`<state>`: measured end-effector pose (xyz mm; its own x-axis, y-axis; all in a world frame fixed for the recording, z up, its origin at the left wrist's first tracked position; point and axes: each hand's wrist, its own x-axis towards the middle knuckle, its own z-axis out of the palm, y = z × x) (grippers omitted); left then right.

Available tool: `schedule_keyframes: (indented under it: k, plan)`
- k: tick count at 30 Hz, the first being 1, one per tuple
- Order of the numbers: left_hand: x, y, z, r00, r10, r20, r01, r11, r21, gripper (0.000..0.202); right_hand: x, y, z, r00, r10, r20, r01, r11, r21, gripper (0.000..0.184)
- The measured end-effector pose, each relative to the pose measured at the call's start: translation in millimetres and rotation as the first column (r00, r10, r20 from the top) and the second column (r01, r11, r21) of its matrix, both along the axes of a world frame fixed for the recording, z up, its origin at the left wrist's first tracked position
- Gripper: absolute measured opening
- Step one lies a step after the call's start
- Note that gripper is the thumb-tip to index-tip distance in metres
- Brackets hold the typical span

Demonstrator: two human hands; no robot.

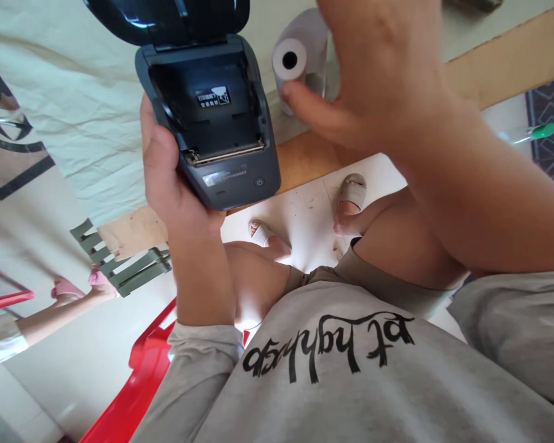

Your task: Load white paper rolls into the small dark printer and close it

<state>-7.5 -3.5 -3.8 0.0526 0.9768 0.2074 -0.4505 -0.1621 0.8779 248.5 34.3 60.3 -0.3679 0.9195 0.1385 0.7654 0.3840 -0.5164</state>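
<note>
My left hand grips a dark grey label printer by its left side. The printer's lid is flipped open, and its paper bay is bare, with a small sticker inside. My right hand hovers to the right of the printer, close to the camera. Its fingers are curled loosely, and its thumb tip touches a white paper roll lying on the table behind. Whether the hand grasps the roll is hidden by the hand itself.
A wooden table carries a cream cloth. Below are my knees, sandalled feet on white tiles and my grey printed shirt. A red plastic chair and another person's leg are at the left. A green-capped pen lies at the right.
</note>
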Motion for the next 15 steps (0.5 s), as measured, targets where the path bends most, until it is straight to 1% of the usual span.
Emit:
schedule_keyframes:
  k: [1,2,3,5,8,10,12,13,14,15]
  plan:
    - [-1,0,1.0,0.999,0.0,-0.041,-0.001,1.0,-0.021,0.049,-3,0,-1.1,0.987,0.056,0.152,-0.064,0.997,0.045,0.069]
    - [-1,0,2.0,0.998,0.016,-0.067,-0.018,0.999,-0.036,0.049,-6,0,-1.1,0.972,0.057,0.229,-0.071,0.996,0.054,0.076]
    - [0,-1,2.9,0.997,0.027,-0.077,-0.03,0.999,-0.042,0.049,-8,0,-0.2,0.962,0.043,0.269,-0.055,0.998,0.038,0.077]
    - [2,-2,3.6,0.999,0.024,-0.048,-0.026,0.999,-0.038,0.048,-11,-2,2.5,0.952,0.016,0.306,-0.019,1.0,0.008,0.072]
    - [7,-2,3.1,0.997,0.018,0.078,-0.016,0.999,-0.03,0.039,-12,-5,3.8,0.95,0.031,0.31,-0.034,0.999,0.005,0.068]
    - [10,-3,3.1,0.992,0.024,0.124,-0.021,1.0,-0.024,0.035,-10,-4,2.3,0.957,0.044,0.287,-0.05,0.999,0.014,0.066]
    - [11,-3,3.0,0.992,0.014,0.124,-0.014,1.0,-0.005,0.035,-10,-4,1.3,0.976,0.037,0.216,-0.04,0.999,0.009,0.068]
    - [11,-2,2.6,0.993,0.011,0.12,-0.012,1.0,0.005,0.036,-10,-3,1.7,0.992,0.012,0.127,-0.011,1.0,-0.008,0.066]
    - [12,-2,1.7,0.992,0.019,0.127,-0.021,1.0,0.016,0.036,-11,-3,2.9,0.999,-0.043,-0.012,0.042,0.998,-0.046,0.066]
    - [12,-1,0.3,0.991,0.012,0.13,-0.016,1.0,0.026,0.037,-12,-4,4.7,0.972,-0.133,-0.192,0.114,0.988,-0.108,0.071]
